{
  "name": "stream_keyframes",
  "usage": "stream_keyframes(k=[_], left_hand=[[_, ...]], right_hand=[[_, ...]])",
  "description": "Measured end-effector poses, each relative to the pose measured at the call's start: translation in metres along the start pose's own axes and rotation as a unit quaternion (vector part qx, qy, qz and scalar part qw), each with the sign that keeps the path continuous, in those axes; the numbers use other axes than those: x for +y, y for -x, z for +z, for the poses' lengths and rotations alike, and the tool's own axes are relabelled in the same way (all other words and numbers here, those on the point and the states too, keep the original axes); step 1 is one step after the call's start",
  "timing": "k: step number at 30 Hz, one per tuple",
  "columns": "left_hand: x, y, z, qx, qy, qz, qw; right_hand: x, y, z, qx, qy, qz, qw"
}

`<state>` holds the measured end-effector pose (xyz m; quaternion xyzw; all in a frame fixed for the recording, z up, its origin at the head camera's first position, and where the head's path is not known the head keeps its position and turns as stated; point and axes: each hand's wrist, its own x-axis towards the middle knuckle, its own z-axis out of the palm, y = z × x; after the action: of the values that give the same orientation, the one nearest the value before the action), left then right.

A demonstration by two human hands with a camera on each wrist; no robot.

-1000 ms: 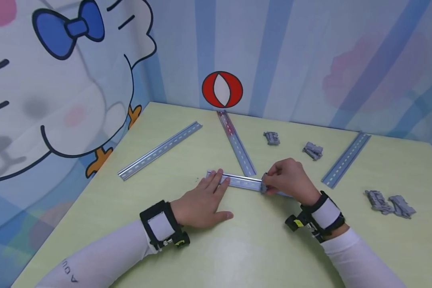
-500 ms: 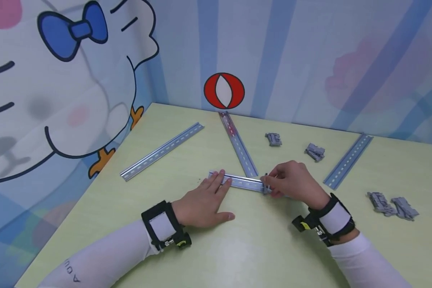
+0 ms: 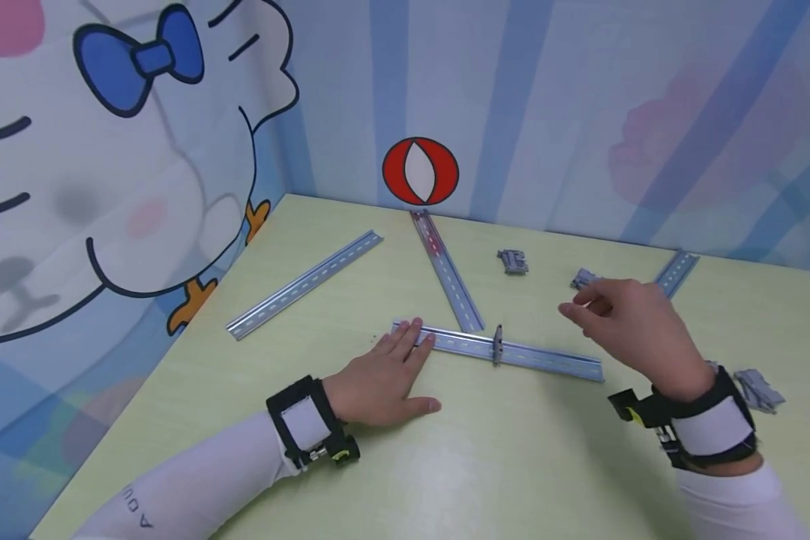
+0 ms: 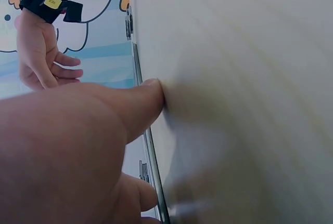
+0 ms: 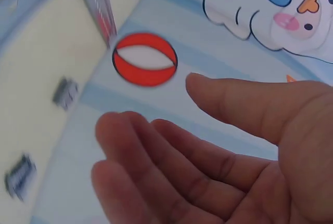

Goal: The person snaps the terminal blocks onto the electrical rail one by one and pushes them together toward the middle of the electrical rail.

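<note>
My left hand lies flat in the head view, fingertips on the left end of a grey toy road strip with white dashes. Across the middle of that strip a small grey plastic piece stands upright. My right hand hovers above the table to the right of the strip. In the right wrist view its thumb is apart from the loosely bent fingers, and nothing is between them. The left thumb touches the tabletop in the left wrist view.
Behind lie a road strip with a red section, another strip at left and one at right, partly behind my hand. Loose grey pieces sit at the back, near my right fingers and by my right wrist. A printed wall borders the table.
My right hand has let go of the small grey piece and moved up and right, leaving it standing on the strip. My left hand stays in place.
</note>
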<state>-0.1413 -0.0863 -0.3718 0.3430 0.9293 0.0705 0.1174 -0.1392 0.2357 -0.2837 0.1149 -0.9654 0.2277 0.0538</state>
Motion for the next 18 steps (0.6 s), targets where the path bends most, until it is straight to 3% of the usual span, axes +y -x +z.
stream_keyframes(k=[6,11,14,18], left_hand=[[0.002,-0.004,0.001,-0.002,0.002,0.002,1.0000],[0.003,-0.005,0.002,-0.004,-0.002,0.000,1.0000],[0.002,-0.006,0.003,-0.005,-0.005,-0.001,1.0000],[-0.001,-0.005,0.004,-0.002,-0.009,-0.007,0.9999]], right_hand=[[0.016,0.014,-0.030,0.049,0.068,0.046,0.995],[0.035,0.023,-0.051,0.035,0.105,0.098,0.989],[0.066,0.026,-0.059,0.003,0.127,0.140,0.982],[0.130,0.023,-0.054,-0.015,0.168,0.205,0.964]])
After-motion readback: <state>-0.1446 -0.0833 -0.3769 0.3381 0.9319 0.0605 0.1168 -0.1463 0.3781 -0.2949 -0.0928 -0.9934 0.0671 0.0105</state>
